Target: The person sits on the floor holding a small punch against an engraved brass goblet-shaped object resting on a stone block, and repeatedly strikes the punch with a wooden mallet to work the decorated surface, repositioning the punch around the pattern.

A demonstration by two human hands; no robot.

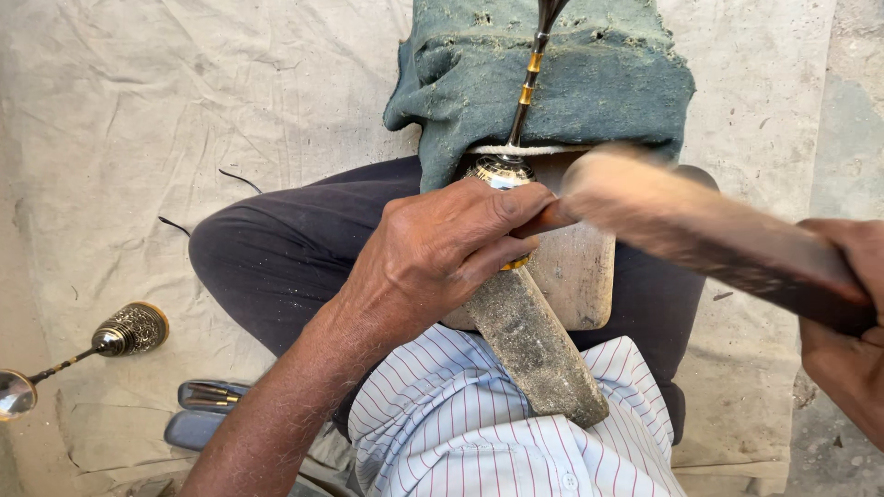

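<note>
Two hands at a wooden block — punch held upright, mallet swinging in from the right.

The left hand (442, 253) is closed around a slim chisel-like tool (545, 219), pinning an ornate brass piece (502, 172) against the wooden block (575, 267) on the lap. The right hand (847, 322) is clenched on a wooden mallet (691, 230) — blurred, its long axis running from the right edge leftward to the tool, head nearly touching it. A finished engraved piece (133, 329) lies well apart on the cloth (138, 138), far left.
</note>
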